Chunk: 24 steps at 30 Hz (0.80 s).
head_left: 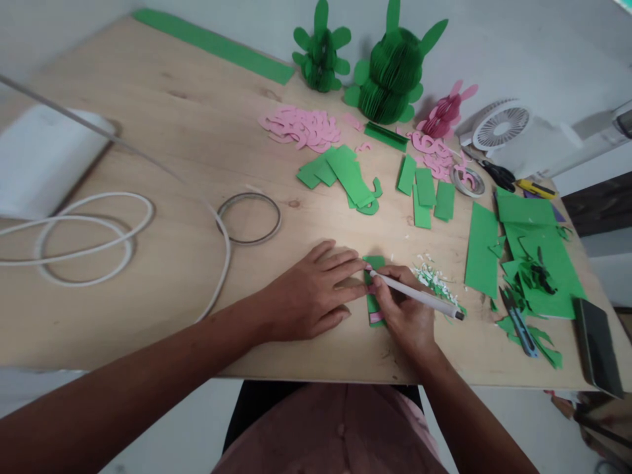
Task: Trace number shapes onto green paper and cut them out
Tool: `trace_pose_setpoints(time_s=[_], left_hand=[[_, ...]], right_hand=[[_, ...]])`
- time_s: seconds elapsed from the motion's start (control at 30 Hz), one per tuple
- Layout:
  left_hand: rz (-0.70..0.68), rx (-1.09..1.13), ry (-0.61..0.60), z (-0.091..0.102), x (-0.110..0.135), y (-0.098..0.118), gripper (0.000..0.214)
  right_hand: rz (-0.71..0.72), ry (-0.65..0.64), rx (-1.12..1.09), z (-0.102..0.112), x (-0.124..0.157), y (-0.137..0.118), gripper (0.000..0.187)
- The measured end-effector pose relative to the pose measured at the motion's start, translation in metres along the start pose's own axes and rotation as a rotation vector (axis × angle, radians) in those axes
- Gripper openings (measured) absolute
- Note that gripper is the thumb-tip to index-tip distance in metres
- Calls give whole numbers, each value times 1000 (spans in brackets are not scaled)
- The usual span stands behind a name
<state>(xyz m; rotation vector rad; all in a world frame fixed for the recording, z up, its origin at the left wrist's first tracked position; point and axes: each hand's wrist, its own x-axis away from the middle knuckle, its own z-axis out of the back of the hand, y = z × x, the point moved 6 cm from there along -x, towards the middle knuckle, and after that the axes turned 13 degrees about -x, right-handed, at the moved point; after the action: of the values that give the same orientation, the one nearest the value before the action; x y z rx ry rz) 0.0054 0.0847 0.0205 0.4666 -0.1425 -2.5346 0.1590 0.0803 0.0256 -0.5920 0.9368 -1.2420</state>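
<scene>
My left hand (311, 293) lies flat with fingers stretched out, its fingertips pressing a small green paper piece (374, 306) onto the wooden table (197, 145). A pink shape shows on that paper under the fingers. My right hand (405, 313) grips a white pencil (419, 296), whose tip touches the top of the green piece. White and green paper shavings (432, 276) lie just right of the pencil.
Green paper sheets and scraps (533, 257), cut green strips (427, 191), pink cut-outs (303, 126), finished green paper cacti (392, 66), a tape ring (249, 218), a white cable (89, 240), scissors (498, 174), a utility knife (518, 322), a small fan (498, 125) and a dark phone (598, 345) surround the hands.
</scene>
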Motion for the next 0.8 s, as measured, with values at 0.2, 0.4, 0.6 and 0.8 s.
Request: trace_pose_setpoints(time_s=[0.2,0.4,0.6,0.8], left_hand=[[6,8,-9,0,0,0,38],[2,5,-15,0,0,0,40],[-1,8,-30,-1,0,0,40],[1,3,-16,-1,0,0,39]], right_hand=[[-2,-8,-15,0,0,0,8],[-38,16,-107,2,1,2,5],[-37,36,-118,3,2,3,5],[7,3,-45,2,1,-1,6]])
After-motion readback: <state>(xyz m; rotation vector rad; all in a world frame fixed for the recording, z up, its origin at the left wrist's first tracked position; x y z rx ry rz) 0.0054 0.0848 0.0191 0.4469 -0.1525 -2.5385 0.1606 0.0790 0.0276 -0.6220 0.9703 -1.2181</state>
